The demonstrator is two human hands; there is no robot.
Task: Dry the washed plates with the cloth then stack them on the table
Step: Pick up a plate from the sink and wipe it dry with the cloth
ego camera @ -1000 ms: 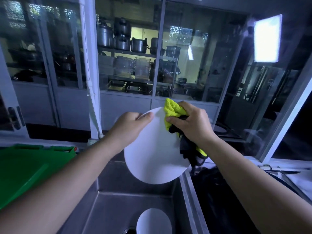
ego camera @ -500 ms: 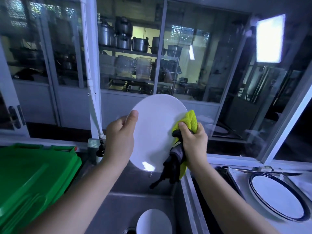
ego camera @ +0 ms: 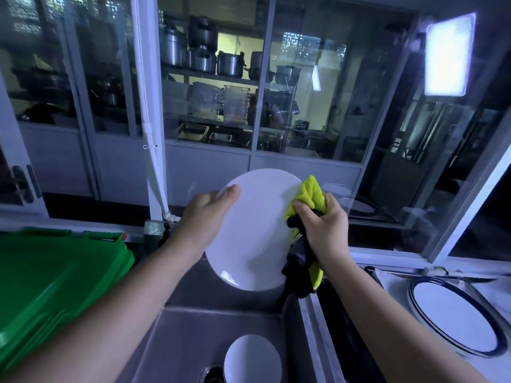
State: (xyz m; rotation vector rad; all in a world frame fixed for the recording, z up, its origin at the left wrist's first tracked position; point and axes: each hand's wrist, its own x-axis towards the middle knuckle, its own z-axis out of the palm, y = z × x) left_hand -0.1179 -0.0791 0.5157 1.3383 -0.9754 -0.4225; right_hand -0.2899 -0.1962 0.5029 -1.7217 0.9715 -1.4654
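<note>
I hold a plain white plate upright above the steel sink. My left hand grips its left rim, thumb on the face. My right hand clutches a yellow and black cloth and presses it against the plate's right edge. The cloth's black tail hangs below my right wrist. Another white plate lies in the sink basin near the drain. A blue-rimmed white plate rests on the table surface at the right.
A green plastic bin lid fills the lower left. Glass partition panels stand directly behind the sink, with pots and trays on shelves beyond. A white pipe runs down to the sink's back edge.
My view has lifted from the sink to the glass and the blue-rimmed plate came into sight. The plate turned face toward me, and the cloth went from its top edge to its right edge.
</note>
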